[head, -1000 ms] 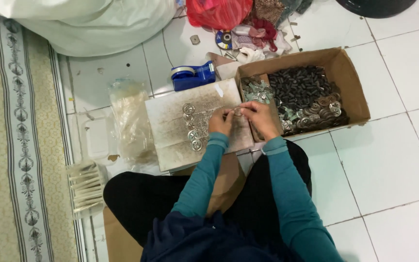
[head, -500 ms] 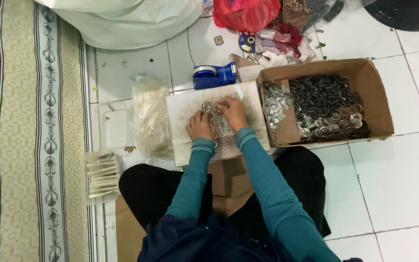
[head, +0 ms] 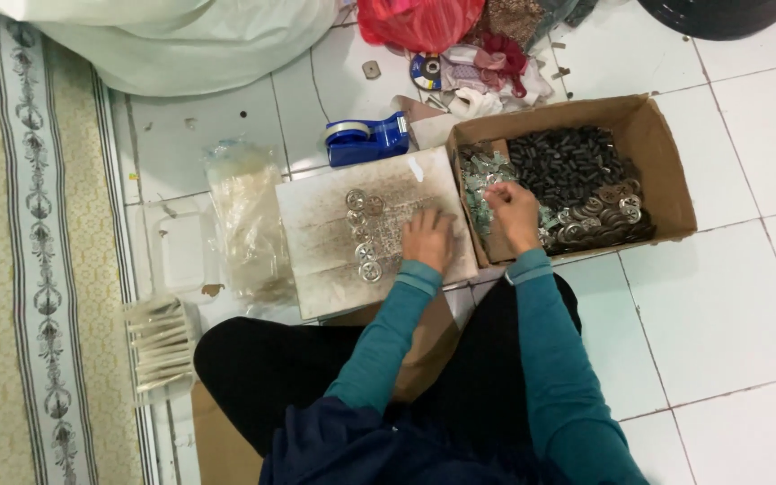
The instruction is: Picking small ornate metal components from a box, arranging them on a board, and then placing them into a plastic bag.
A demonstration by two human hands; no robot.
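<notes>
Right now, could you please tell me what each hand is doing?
Left hand: flat on the white board, holding nothing visible.
Right hand: in the cardboard box; grip cannot be told.

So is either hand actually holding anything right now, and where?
Cannot be told. The left hand lies on the board; the right hand reaches into the cardboard box, fingers curled, any grip too small to see.

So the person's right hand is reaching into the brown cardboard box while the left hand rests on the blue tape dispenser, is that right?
Not quite: the head view shows the left hand resting on the stained white board, not the blue tape dispenser. The right hand is indeed in the brown cardboard box.
</notes>
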